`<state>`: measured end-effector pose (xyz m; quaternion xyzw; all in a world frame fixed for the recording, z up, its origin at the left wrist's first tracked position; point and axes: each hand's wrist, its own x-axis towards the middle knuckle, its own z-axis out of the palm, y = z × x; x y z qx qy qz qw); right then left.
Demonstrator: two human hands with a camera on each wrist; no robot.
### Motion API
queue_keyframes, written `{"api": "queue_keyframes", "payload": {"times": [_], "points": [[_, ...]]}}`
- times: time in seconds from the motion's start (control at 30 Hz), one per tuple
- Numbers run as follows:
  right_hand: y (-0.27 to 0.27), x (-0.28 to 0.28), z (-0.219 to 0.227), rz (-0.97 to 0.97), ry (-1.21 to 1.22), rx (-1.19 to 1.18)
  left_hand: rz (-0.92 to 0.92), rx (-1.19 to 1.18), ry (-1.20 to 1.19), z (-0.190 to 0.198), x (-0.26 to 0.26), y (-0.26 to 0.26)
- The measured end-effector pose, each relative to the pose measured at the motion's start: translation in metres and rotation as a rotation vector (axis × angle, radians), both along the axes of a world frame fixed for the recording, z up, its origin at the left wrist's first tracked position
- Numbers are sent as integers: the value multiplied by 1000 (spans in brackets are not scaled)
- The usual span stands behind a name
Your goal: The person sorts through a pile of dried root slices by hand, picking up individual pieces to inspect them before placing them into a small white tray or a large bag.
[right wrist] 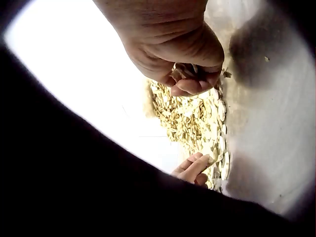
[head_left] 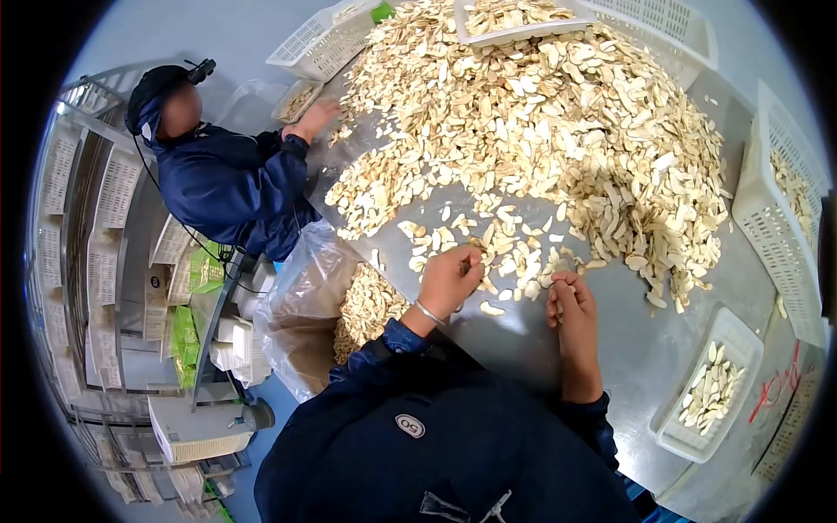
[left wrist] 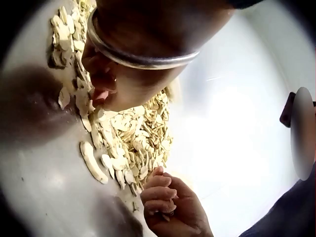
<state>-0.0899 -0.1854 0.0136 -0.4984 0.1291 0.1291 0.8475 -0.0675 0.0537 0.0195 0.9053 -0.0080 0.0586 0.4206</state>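
Observation:
Pale dried slices [head_left: 523, 113] form a large heap on a metal table [head_left: 523, 349], with loose slices [head_left: 501, 235] spread at its near edge. My left hand [head_left: 449, 283], with a bangle at the wrist, is over these loose slices; in the right wrist view its fingers [right wrist: 192, 170] pinch a pale slice. To its right, my right hand [head_left: 575, 322] is at the edge of the spread. Its fingers [right wrist: 190, 88] curl round a few slices [right wrist: 183, 71] in the palm. In the left wrist view, the left fingertips are partly hidden behind the hand [left wrist: 133, 84].
A white tray [head_left: 663, 427] with slices lies at right, below a white basket [head_left: 758, 209]. Another basket [head_left: 318, 48] and a tray [head_left: 514, 37] stand at the back. At left are a plastic-lined bag [head_left: 305, 305] of slices and a person [head_left: 227, 183] reaching to the heap.

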Motion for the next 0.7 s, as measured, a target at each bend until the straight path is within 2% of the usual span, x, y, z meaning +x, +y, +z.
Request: {"api": "queue_keyframes", "payload": {"times": [0.33, 0.53, 0.6, 0.63, 0.67, 0.7], "points": [[-2, 1, -3, -25, -18, -11, 50, 39, -67, -9, 8, 10], [-3, 1, -5, -59, -39, -13, 45, 73, -72, 6, 8, 4], [-5, 2, -4, -102, -39, -10, 15, 46, -205, -6, 10, -15], [-5, 2, -7, -128, -29, 0, -105, 19, -65, 12, 6, -28], [-4, 2, -8, -154, -19, 10, -207, 136, -67, 7, 7, -35], [-4, 3, -9, -153, -28, 1, -237, 156, -69, 2, 4, -45]]}}
